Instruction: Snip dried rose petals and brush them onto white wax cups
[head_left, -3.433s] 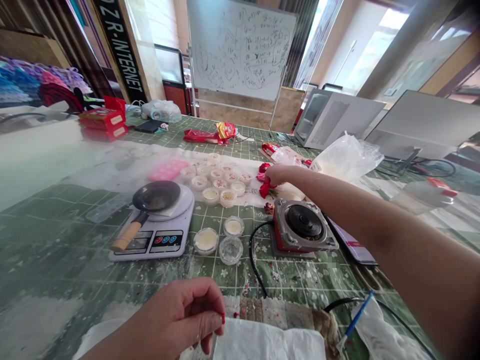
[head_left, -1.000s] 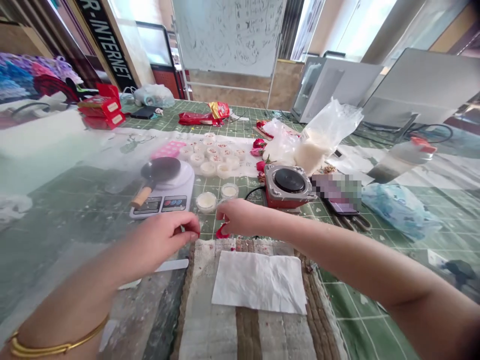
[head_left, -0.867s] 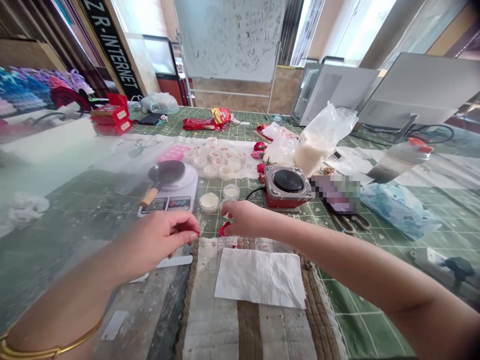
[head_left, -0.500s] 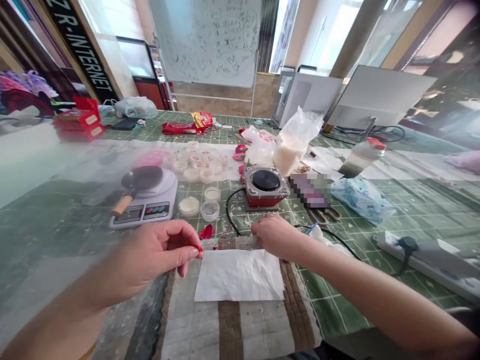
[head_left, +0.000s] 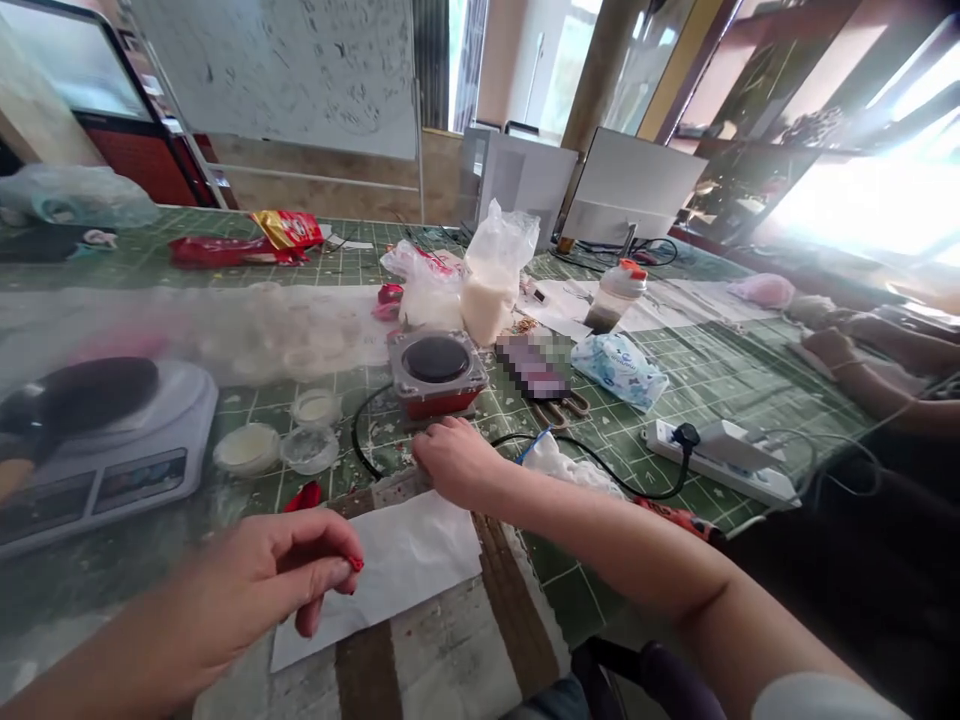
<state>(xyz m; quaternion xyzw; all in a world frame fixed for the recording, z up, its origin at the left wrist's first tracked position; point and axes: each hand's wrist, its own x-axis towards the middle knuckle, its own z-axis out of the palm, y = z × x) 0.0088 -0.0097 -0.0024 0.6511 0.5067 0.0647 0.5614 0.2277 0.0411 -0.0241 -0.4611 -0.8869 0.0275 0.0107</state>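
Observation:
My left hand (head_left: pixel 300 570) pinches a small red scrap, which looks like a piece of petal (head_left: pixel 355 564), over the left part of a white paper sheet (head_left: pixel 420 560). My right hand (head_left: pixel 457 460) reaches to the far edge of that sheet, just in front of a small electric hot plate (head_left: pixel 436 360). Its fingers curl down, and whatever they may hold is hidden. Beyond my left hand lies a red petal (head_left: pixel 304 496). The paper rests on a striped cloth mat (head_left: pixel 435 650).
Small clear cups (head_left: pixel 247 450) stand beside a kitchen scale (head_left: pixel 142 470) bearing a dark pan (head_left: pixel 105 390). Behind the hot plate is a bag of white material (head_left: pixel 491 290). A phone (head_left: pixel 534 365), a wipes pack (head_left: pixel 621 370) and a power strip (head_left: pixel 720 465) lie rightward. Another person's hands (head_left: pixel 832 350) show far right.
The view has swung to the right, so the table things sit further left. Another person's hands and arms have come into view. My left hand still pinches the red piece.

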